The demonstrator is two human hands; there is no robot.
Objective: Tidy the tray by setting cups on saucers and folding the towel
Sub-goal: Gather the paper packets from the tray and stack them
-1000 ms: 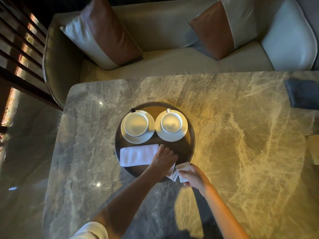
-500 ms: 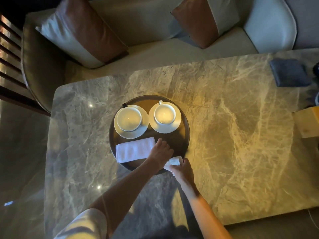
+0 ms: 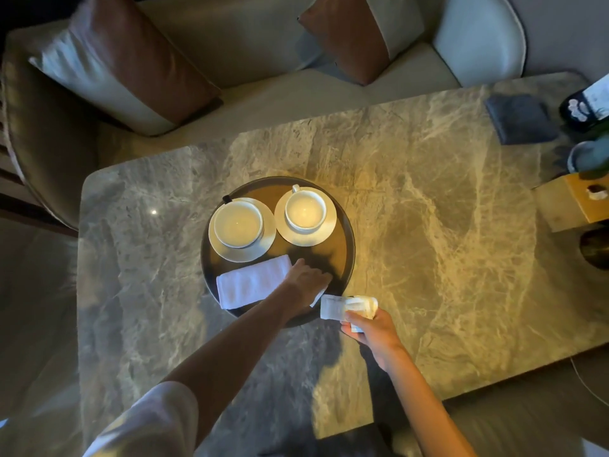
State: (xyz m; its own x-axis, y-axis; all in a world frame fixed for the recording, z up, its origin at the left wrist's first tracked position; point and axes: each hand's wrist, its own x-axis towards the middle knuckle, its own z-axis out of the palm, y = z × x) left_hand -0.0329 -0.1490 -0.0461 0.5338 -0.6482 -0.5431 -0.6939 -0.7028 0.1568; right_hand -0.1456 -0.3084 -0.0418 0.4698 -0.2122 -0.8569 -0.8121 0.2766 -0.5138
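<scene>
A round dark tray [image 3: 346, 245] sits on the marble table [image 3: 428, 225]. Two white cups stand on white saucers at its far side: the left cup [image 3: 238, 223] on its saucer [image 3: 267, 239], the right cup [image 3: 305, 210] on its saucer [image 3: 326, 230]. A white towel [image 3: 252, 285] lies across the tray's near side, folded flat at its left. My left hand [image 3: 308, 280] presses on the towel's right part. My right hand [image 3: 367, 328] grips the towel's right end [image 3: 346, 306], lifted just past the tray's rim.
A sofa with two brown-and-white cushions [image 3: 131, 67] [image 3: 356, 31] runs behind the table. At the table's right end lie a dark folded cloth [image 3: 520, 118], a wooden box [image 3: 583, 202], a bottle [image 3: 590, 100] and a small dish [image 3: 586, 156].
My right hand has drawn the towel's end rightward, off the tray's edge. My left hand stays pressed on the towel. The camera view has shifted right, so more of the table's right end shows.
</scene>
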